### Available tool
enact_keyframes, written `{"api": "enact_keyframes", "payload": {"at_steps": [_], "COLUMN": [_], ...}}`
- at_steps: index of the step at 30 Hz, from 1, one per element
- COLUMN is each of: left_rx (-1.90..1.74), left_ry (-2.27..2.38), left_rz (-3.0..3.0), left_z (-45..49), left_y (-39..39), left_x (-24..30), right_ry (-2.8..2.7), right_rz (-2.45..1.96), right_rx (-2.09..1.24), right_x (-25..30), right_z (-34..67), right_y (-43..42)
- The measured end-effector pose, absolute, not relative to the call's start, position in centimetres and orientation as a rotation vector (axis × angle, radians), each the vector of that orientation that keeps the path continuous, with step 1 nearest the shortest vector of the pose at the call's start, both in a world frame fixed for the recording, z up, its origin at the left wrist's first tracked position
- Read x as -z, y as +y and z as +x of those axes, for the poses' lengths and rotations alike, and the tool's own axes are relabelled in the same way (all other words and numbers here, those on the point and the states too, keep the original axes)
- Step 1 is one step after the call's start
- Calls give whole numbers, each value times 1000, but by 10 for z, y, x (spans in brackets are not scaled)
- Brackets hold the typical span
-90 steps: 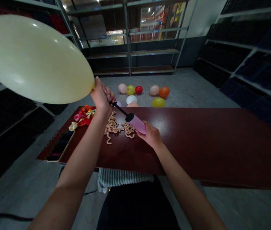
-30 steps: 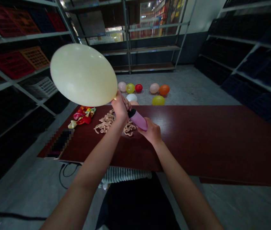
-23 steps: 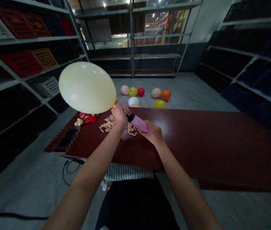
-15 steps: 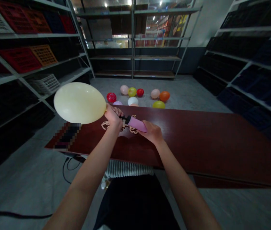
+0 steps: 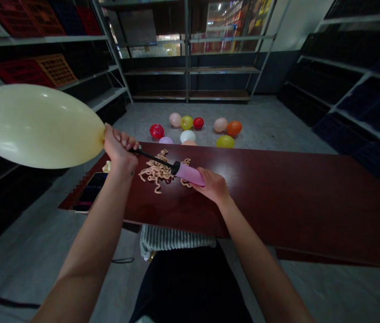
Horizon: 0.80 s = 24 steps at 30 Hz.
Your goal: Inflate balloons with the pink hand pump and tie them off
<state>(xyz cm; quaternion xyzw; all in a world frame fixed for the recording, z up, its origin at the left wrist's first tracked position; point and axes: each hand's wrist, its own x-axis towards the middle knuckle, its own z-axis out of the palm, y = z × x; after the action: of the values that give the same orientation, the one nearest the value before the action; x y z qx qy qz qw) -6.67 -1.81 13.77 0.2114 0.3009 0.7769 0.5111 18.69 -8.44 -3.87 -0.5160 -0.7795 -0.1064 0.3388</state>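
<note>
- pinching the pale yellow balloon (image 5: 38, 128) by its neck, plus the black rod (image 5: 154, 158): fingers of the left hand (image 5: 117, 146)
- right hand (image 5: 212, 185) wrapped round the pink pump (image 5: 189, 174)
- balloon raised left of the nearer left hand, long axis crosswise

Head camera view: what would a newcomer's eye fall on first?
The big pale-yellow balloon at far left, held by the left hand, catches the eye first. Next comes the pink cylindrical pump in the right hand, its black rod extended, above the dark-red table. Beyond it, variously coloured balloons lie on the grey floor.
</note>
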Motion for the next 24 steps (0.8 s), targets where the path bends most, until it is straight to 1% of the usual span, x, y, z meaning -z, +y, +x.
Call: {"api": "enact_keyframes", "payload": {"at_steps": [5, 8, 16, 20, 24], "left_rx": [-1848, -1805, -1620, -1604, -1638], "left_ry": [684, 678, 711, 675, 698], "left_rz": [639, 682, 744, 768, 640], "left_z": [-22, 11, 94, 99, 74], "left_y": [-5, 7, 9, 7, 6], "left_x": [-158, -159, -117, -106, -95], "right_ry": [-1828, -1733, -1583, -1589, -1697], "right_rz": [-1441, -1465, -1545, -1551, -1498], "right_rx": [267, 279, 239, 230, 238], "right_x": [43, 46, 48, 47, 46], "right_z": [195, 199, 201, 201, 201], "right_y": [-82, -79, -76, -75, -75]}}
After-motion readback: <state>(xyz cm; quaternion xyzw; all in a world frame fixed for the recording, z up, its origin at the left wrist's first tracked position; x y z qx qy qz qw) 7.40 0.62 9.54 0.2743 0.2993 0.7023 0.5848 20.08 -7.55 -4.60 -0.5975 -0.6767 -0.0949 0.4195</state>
